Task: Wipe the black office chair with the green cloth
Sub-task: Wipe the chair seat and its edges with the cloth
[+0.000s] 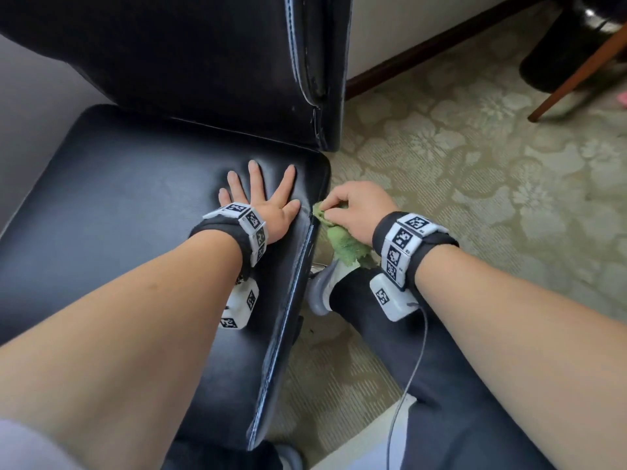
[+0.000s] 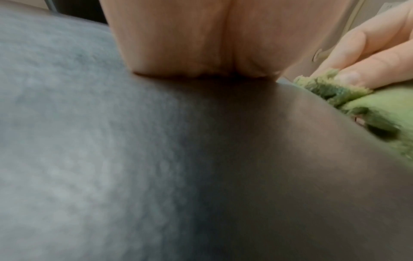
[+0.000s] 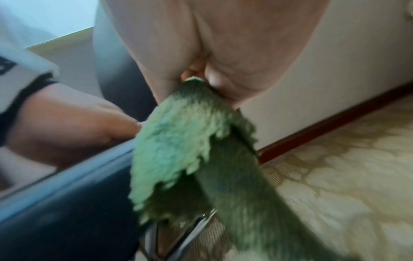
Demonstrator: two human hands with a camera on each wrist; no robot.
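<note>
Against the right edge of the black office chair seat, the green cloth is pinched by the right hand; the left hand is pressed flat, fingers spread, near that edge.

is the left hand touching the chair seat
Touching. The head view shows the left hand flat, fingers spread, on the black seat; the left wrist view shows its palm meeting the surface.

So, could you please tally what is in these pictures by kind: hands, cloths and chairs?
Hands: 2, left hand flat on the seat, right hand pinching the cloth.
Cloths: 1, green cloth.
Chairs: 1, black office chair.
Total: 4.
</note>
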